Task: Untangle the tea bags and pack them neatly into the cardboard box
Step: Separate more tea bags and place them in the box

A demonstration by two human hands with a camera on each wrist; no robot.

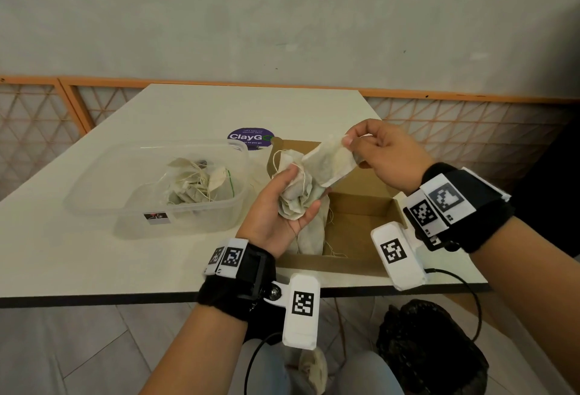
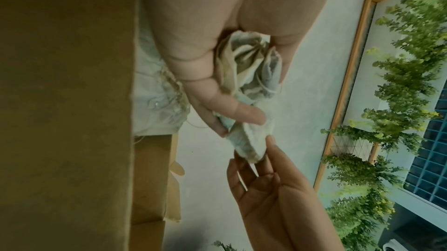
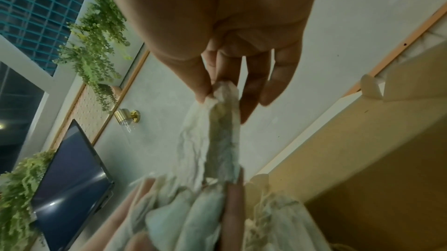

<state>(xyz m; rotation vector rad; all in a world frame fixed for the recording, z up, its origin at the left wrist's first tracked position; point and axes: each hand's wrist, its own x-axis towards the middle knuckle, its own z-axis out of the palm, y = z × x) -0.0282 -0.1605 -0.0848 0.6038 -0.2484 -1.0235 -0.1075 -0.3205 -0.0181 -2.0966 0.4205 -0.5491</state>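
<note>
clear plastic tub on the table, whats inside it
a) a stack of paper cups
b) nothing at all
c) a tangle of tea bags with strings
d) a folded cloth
c: the head view shows the clear plastic tub to the left of the open brown cardboard box, holding a loose tangle of pale tea bags with thin strings wound among them.
</note>
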